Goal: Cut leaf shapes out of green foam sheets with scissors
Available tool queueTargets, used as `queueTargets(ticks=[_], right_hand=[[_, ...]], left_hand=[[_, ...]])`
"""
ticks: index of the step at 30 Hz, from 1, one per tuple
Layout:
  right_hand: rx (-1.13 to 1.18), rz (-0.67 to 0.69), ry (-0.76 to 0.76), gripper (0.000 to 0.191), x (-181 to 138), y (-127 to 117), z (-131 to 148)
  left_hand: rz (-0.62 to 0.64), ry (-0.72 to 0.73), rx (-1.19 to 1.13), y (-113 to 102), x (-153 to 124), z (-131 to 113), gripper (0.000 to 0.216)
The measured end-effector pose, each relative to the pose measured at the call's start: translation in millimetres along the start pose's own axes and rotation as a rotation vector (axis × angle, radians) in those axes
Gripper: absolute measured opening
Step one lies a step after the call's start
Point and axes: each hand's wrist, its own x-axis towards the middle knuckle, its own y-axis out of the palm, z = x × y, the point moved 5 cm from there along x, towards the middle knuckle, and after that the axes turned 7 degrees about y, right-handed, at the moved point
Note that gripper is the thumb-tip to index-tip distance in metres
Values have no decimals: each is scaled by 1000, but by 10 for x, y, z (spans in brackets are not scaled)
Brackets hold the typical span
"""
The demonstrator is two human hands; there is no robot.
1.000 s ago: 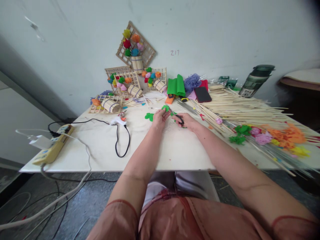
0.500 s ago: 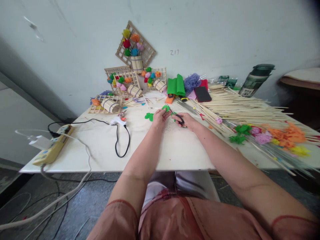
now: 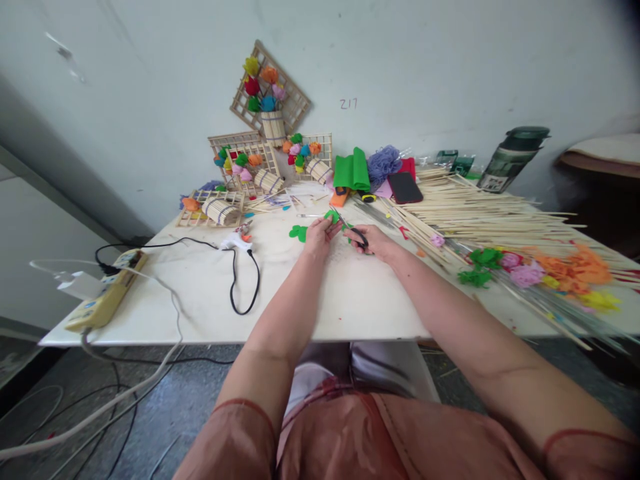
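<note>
Between its closed fingers, my left hand [image 3: 321, 235] pinches a small piece of green crepe paper [image 3: 331, 216]. My right hand [image 3: 373, 243] is wrapped round the black handles of a pair of scissors [image 3: 358, 236]. The scissor blades point up and left, close beside the green piece; whether they touch it I cannot tell. On the table just left of my left hand lie cut green pieces [image 3: 298, 233]. More green scraps show under the scissors, partly hidden by my right hand.
A white glue gun [image 3: 237, 243] with a black cord lies left, near a power strip [image 3: 107, 293]. Lattice panels with paper flowers [image 3: 270, 127] stand at the back. Behind my hands are a green paper roll [image 3: 352, 171] and a phone [image 3: 405, 188]. Bamboo sticks [image 3: 465, 207] cover the right side.
</note>
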Motion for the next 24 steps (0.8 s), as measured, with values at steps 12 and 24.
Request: queueTargets(ticks=[12,24], right_hand=[[-20,-8,8,25,42,-19,-31],[-31,-7,2,24,27,-13,-24]], left_hand=[[-1,5,7,-5,7,-5,12],[3,12,8,-19,28,-2,11]])
